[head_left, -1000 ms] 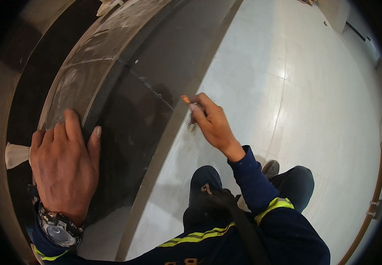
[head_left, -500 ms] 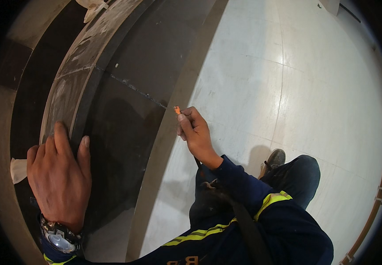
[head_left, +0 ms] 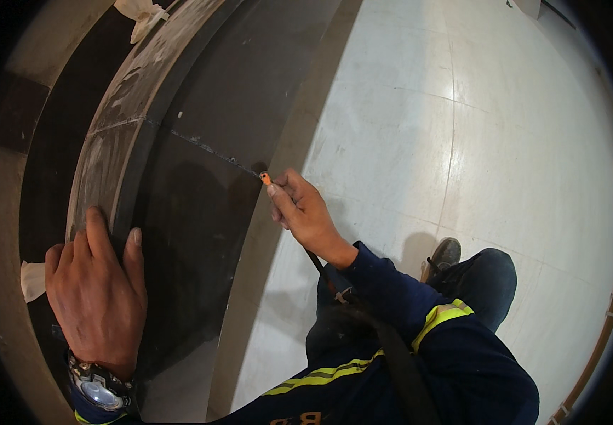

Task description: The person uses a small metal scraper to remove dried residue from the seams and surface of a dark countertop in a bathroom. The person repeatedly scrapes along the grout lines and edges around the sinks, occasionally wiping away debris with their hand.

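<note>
My left hand (head_left: 100, 301) lies flat on the raised stone ledge (head_left: 112, 170), fingers stretched along its dusty top and thumb over the inner edge. Between the thumb and fingertips of my right hand (head_left: 303, 212) is a small orange piece (head_left: 266, 178) with a darker tip; its kind is too small to make out. That tip is close to the near end of the whitish joint line (head_left: 211, 150) across the dark tiled face (head_left: 200, 205). Whether it touches the tile I cannot tell.
Crumpled pale material (head_left: 140, 15) hangs at the ledge's far end, and a pale scrap (head_left: 33, 281) sticks out beside my left hand. A brownish border strip (head_left: 253, 262) separates the dark tiles from the pale tiled floor (head_left: 391, 163). My shoe (head_left: 447, 253) stands on that floor.
My right hand has shifted left with the orange piece, bringing it over the border strip to the joint line's end. The left hand stays on the ledge. The view has tilted slightly.
</note>
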`<control>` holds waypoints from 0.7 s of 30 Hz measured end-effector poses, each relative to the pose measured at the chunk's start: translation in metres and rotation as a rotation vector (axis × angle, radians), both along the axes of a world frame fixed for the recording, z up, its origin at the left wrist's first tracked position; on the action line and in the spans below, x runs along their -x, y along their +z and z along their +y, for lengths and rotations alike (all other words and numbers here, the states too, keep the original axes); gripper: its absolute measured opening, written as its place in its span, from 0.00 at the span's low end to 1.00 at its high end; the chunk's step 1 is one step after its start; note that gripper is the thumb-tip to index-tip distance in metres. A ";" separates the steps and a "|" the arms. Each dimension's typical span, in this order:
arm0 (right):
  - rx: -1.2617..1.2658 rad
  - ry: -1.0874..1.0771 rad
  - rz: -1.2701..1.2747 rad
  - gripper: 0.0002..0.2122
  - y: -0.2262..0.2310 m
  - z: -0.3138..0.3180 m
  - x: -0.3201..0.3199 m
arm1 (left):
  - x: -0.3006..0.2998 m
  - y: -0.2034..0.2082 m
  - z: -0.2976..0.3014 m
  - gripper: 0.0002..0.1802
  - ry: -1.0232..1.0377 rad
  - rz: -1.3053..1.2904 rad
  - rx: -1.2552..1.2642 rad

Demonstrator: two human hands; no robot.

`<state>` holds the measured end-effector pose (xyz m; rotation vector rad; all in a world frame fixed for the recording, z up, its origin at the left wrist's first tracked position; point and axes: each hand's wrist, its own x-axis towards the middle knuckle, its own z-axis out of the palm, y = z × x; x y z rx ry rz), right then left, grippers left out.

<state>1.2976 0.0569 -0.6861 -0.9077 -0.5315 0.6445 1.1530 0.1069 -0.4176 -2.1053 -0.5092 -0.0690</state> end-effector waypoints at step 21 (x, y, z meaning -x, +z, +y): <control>0.079 0.012 -0.132 0.10 -0.018 -0.013 -0.022 | -0.002 0.002 -0.003 0.25 0.022 0.004 0.005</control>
